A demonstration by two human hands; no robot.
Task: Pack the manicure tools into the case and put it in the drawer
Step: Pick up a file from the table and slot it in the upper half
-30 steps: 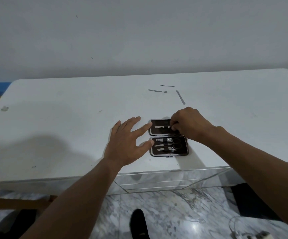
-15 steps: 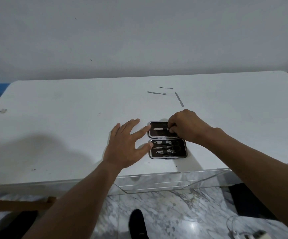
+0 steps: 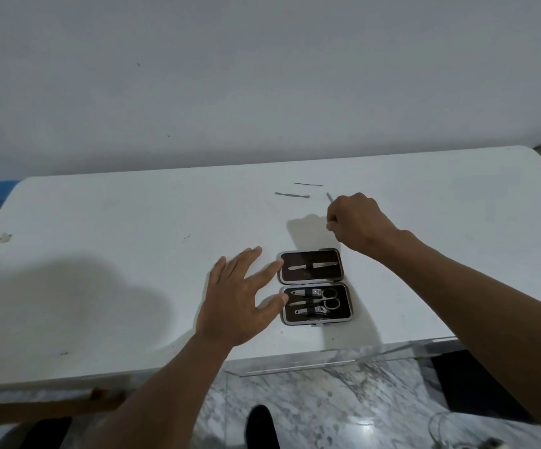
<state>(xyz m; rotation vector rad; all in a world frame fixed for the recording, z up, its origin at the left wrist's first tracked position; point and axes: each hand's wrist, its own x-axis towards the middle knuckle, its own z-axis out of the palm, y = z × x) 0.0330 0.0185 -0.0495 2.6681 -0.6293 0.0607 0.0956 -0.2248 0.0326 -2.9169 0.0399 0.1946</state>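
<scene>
My left hand (image 3: 233, 299) lay spread flat, fingertips touching the open case (image 3: 314, 286). My right hand (image 3: 356, 222) was curled over a thin file (image 3: 329, 197); whether it gripped it, I could not tell.

Left hand (image 3: 235, 299) steadies open case (image 3: 315, 286); right hand (image 3: 356, 222) (curled) beyond.

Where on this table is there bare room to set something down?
The table is bare left of the left hand, and right of the open case beyond the right forearm. It is crowded behind the case, where the right hand reaches the three loose tools.
</scene>
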